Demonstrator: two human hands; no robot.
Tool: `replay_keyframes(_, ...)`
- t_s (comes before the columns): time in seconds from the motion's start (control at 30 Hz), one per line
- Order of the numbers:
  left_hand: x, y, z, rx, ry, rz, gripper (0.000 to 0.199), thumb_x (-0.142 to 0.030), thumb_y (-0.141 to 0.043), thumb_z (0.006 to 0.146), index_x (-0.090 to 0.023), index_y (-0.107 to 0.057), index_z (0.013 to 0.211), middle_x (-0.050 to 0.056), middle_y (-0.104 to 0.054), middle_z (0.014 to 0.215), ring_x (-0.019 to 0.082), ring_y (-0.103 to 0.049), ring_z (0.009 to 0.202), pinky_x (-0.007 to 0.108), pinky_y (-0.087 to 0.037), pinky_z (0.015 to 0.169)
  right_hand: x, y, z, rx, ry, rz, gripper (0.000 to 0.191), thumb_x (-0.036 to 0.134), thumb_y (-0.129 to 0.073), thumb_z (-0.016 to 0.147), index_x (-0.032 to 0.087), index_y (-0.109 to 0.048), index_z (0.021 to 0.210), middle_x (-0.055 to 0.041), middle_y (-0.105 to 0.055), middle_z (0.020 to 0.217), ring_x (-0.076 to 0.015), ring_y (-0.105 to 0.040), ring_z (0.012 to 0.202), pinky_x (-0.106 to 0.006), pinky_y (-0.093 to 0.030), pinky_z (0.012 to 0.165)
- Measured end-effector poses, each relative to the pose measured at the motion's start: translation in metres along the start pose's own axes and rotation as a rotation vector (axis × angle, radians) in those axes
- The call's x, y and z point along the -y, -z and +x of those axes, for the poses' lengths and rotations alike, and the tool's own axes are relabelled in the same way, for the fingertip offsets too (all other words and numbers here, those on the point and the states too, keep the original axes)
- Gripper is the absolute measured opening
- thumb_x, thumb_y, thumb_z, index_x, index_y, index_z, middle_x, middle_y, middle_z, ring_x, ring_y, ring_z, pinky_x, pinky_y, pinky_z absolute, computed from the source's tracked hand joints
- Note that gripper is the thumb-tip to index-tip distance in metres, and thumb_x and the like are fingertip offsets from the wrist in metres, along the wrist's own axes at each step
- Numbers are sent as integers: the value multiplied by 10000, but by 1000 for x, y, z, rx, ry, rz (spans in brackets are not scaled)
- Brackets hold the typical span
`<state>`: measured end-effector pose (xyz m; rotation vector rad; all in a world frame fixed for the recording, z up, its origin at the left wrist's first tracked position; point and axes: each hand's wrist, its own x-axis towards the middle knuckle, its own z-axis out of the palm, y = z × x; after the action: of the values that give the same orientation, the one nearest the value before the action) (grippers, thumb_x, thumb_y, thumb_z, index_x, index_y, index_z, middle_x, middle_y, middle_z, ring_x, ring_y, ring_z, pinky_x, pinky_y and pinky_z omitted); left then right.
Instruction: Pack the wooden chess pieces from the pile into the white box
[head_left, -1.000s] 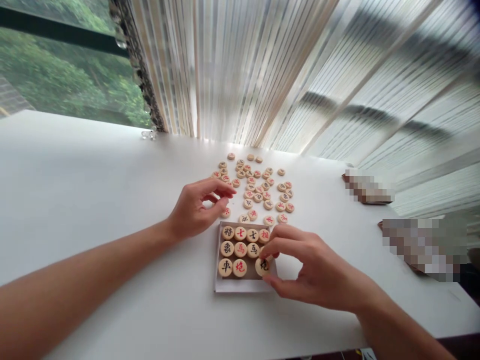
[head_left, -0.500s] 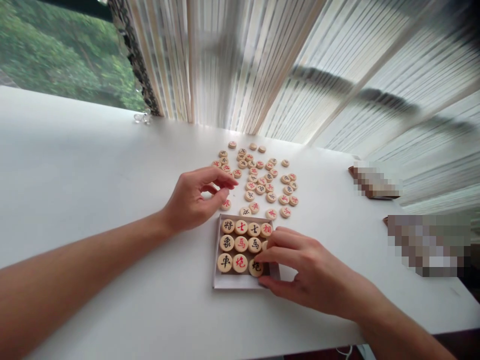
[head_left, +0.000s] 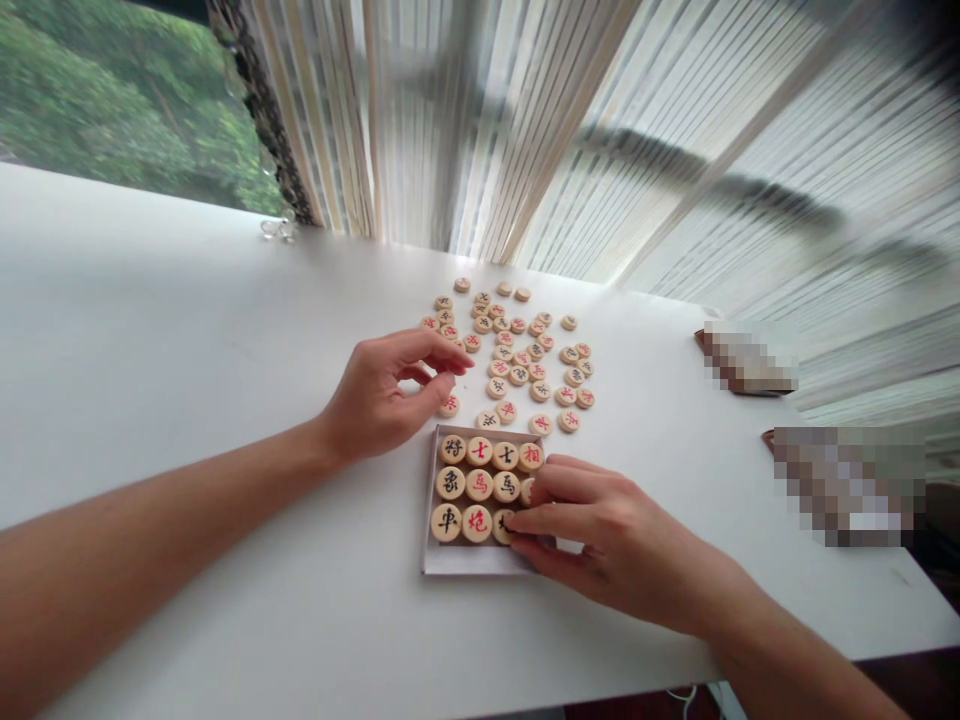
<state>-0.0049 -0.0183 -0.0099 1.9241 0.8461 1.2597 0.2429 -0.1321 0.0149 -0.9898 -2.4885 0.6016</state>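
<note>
A shallow open box (head_left: 480, 562) holds rows of round wooden xiangqi pieces with red or black characters. My right hand (head_left: 600, 525) reaches over the box's right side. Its thumb and forefinger are on a black-marked xiangqi piece (head_left: 502, 527) in the front row, partly covering it. Beneath the hand, the right end of the middle and front rows is hidden. My left hand (head_left: 397, 390) hovers beyond the box's left corner, loosely curled, with a gap between thumb and fingers and nothing held. Just below its fingertips lies a red-marked piece (head_left: 449, 406).
Several loose xiangqi pieces (head_left: 519, 375) are scattered on the white table (head_left: 247, 560) behind the box. Two blurred-out objects (head_left: 750, 360) lie at the right. A small clear glass item (head_left: 278, 228) sits by the string curtain (head_left: 427, 150) at the back.
My right thumb and forefinger have shifted slightly left and closer together, covering more of the black-marked front-row piece. My left hand stays nearly where it was.
</note>
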Motion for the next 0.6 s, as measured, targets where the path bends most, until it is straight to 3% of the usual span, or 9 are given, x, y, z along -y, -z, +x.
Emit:
replay_keyframes(0.37, 1, 0, 0, 1, -5, -8, 139, -181, -698, 863, -157, -793, 961, 71, -813, 963, 201, -775, 892, 274, -651, 734, -1, 1, 0, -8, 1, 3, 134, 165, -670, 1022, 181, -802, 1009, -56, -675, 851, -183, -596, 798, -284, -477, 694)
replay_keyframes(0.6, -1, 1, 0, 5, -10, -6, 143, -183, -692, 868, -161, -796, 965, 76, -812, 951, 204, -780, 884, 266, -652, 717, 3, 7, 4, -94, 27, 88, 158, 68, -683, 940, 193, -779, 947, -53, -707, 858, -164, -628, 768, -253, -487, 655)
